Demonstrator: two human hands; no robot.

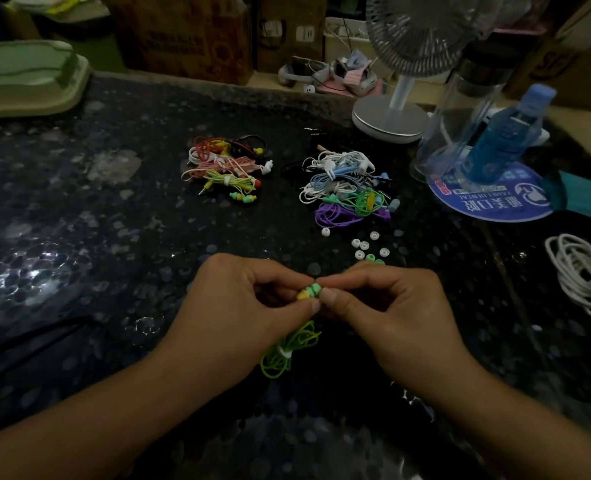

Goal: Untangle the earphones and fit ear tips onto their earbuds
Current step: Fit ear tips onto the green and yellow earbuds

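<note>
While the left hand pinches the yellow earbud above the desk and the right hand nips what looks like a soft green ear tip, both seem feather-light and slippery, best gripped at the earbud's stiff shell.

Dark speckled surface carries a white desk fan on a round base at back right, just beside a clear plastic bottle and a blue bottle, both on a round blue printed pad. Coiled white cable at right edge, pale green container back left, brown cardboard boxes behind.
</note>
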